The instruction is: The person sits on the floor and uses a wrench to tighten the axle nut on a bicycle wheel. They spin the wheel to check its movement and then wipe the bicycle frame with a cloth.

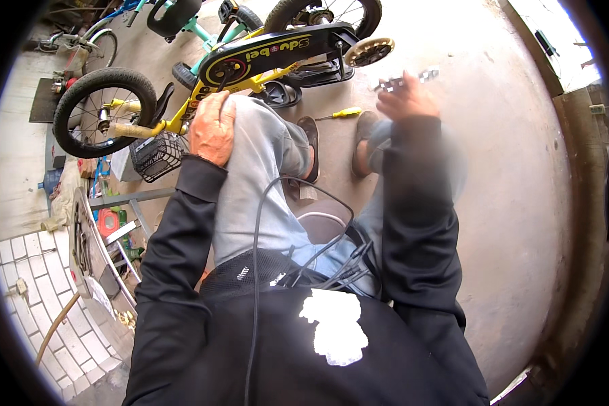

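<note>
My left hand (212,130) lies on my left knee with its fingers bent loosely over it, its fingertips close to the yellow frame of a small child's bicycle (176,123). The bicycle is tipped over, with its black chain guard (277,49) facing up. My right hand (409,101) is raised over my right knee and smeared by motion. It seems closed on a narrow strip-like thing (426,75) patterned in dark and light, too blurred to name. On the floor between my shoes lies a yellow-handled screwdriver (347,112).
A spoked front wheel (105,111) sticks out at the left, and a clear training wheel (369,51) at the right. A black wire basket (158,157) lies beside the bicycle. Behind stands a turquoise child's vehicle (197,30). A black cable (256,237) loops over my lap.
</note>
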{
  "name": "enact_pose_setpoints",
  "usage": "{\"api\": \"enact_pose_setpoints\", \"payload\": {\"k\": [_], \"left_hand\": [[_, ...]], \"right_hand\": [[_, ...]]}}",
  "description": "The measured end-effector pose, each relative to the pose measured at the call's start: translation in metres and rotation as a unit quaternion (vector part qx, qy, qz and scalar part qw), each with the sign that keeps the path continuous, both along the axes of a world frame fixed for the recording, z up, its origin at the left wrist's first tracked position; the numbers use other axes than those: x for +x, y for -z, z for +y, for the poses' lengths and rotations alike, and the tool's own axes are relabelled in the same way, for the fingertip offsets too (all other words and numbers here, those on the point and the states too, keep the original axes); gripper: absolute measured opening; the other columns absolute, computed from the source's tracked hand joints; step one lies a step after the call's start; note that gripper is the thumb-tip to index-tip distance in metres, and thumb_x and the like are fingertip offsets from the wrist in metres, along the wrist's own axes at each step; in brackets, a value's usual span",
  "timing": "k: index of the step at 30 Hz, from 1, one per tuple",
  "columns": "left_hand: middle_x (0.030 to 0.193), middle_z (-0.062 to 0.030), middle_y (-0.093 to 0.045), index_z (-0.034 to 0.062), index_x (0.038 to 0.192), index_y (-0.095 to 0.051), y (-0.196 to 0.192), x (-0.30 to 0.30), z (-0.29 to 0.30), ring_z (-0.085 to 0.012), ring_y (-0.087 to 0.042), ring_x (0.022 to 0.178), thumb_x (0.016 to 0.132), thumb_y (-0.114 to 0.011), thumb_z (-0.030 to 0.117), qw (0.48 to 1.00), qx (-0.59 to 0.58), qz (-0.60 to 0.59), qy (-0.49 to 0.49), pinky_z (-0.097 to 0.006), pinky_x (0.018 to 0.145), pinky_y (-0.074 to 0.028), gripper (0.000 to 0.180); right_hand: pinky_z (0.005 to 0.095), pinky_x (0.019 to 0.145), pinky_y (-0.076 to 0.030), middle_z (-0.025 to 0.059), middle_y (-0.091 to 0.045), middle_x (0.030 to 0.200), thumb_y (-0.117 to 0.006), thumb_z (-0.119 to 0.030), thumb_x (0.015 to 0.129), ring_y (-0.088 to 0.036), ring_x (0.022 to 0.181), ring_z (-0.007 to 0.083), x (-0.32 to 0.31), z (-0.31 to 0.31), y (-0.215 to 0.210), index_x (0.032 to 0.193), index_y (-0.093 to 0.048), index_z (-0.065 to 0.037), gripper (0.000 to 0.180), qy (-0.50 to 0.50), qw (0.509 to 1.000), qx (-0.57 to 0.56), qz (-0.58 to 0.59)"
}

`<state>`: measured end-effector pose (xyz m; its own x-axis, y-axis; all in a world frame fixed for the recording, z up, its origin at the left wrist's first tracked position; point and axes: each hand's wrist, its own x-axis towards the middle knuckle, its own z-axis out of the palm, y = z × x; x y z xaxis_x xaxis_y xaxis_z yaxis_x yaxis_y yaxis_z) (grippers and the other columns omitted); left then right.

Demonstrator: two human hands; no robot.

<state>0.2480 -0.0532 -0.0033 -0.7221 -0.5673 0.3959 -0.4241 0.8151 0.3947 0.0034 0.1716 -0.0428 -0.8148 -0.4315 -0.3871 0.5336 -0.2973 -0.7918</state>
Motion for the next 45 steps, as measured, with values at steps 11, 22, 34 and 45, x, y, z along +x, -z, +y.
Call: {"api": "enact_pose_setpoints", "payload": {"k": [11, 22, 34, 45], "left_hand": [[0.104, -0.0137, -0.063, 0.0027, 0.108, -0.062, -0.068, 0.08, 0.007, -0.0272, -0.06, 0.097, 0.096, -0.045, 0.024, 0.992, -0.021, -0.008, -0.126, -0.033, 0.086, -0.045, 0.03], [0.108, -0.0152, -0.061, 0.0054, 0.111, -0.061, -0.025, 0.136, -0.028, -0.0298, -0.057, 0.102, 0.094, -0.046, 0.031, 0.963, -0.055, -0.099, -0.244, -0.035, 0.088, -0.044, 0.034], [0.114, -0.0171, -0.06, -0.0004, 0.115, -0.058, 0.031, 0.183, -0.09, -0.0292, -0.054, 0.108, 0.097, -0.038, 0.029, 0.98, 0.034, -0.116, -0.155, -0.035, 0.095, -0.039, 0.04], [0.115, -0.0142, -0.06, 0.0001, 0.114, -0.058, 0.025, 0.15, -0.132, -0.0275, -0.054, 0.108, 0.096, -0.034, 0.033, 0.961, -0.028, -0.26, -0.088, -0.033, 0.094, -0.037, 0.044]], "right_hand": [[0.0339, 0.059, -0.054, 0.0093, -0.061, 0.082, -0.056, -0.031, 0.091, -0.061, 0.069, 0.0206, -0.015, -0.007, -0.034, 0.093, -0.054, -0.001, 0.03, -0.031, 0.997, -0.073, 0.003], [0.037, 0.069, -0.052, 0.0081, -0.061, 0.086, -0.055, -0.036, 0.091, -0.059, 0.076, 0.0216, -0.014, -0.009, -0.037, 0.093, -0.054, -0.005, 0.032, -0.045, 0.998, -0.035, 0.008], [0.0315, 0.054, -0.055, 0.0164, -0.065, 0.084, -0.056, -0.031, 0.09, -0.062, 0.059, 0.0187, -0.012, 0.167, -0.054, 0.097, -0.056, 0.002, 0.033, 0.126, 0.981, 0.081, 0.121], [0.0348, 0.044, -0.054, 0.0095, -0.062, 0.074, -0.058, -0.031, 0.087, -0.061, 0.054, 0.0215, 0.149, 0.39, 0.179, 0.086, -0.057, -0.002, 0.03, 0.205, 0.848, 0.399, -0.282]]}}
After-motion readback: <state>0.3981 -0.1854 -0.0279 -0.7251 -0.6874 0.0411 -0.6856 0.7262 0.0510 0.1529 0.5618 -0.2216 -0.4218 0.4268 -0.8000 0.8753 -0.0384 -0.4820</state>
